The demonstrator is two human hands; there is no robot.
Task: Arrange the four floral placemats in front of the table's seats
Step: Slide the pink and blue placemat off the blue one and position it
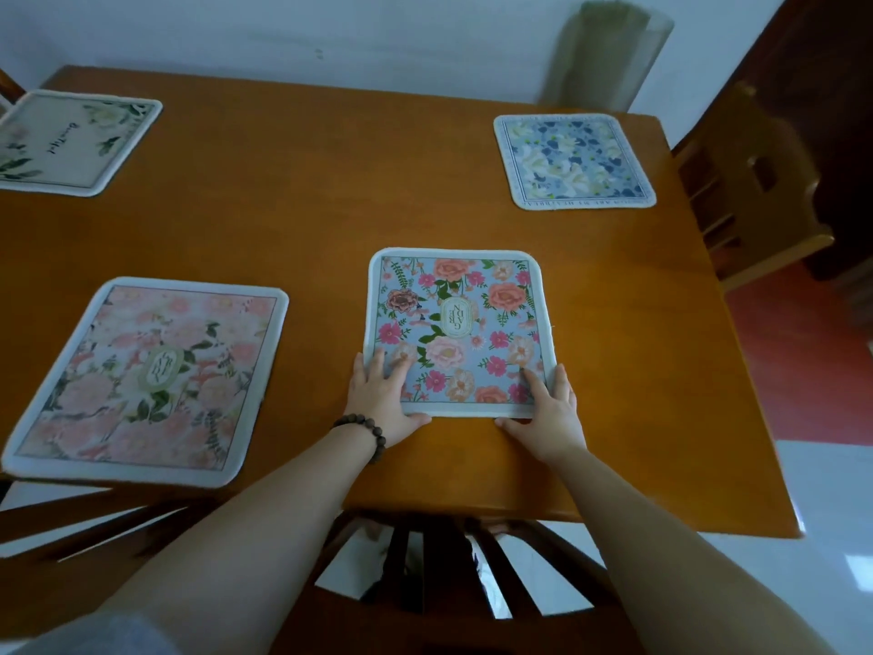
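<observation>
Four floral placemats lie flat on the wooden table. A blue mat with pink and orange roses sits near the front edge, right of centre. My left hand grips its near left corner, thumb under the edge, fingers on top. My right hand grips its near right corner the same way. A pale pink mat lies at the near left. At the far left rests a cream mat with green leaves. A blue-and-white mat is at the far right.
A dark wooden chair back stands just below the table's near edge under my arms. Another chair stands at the right side. A second dark chair is at the near left. The white wall runs behind the table.
</observation>
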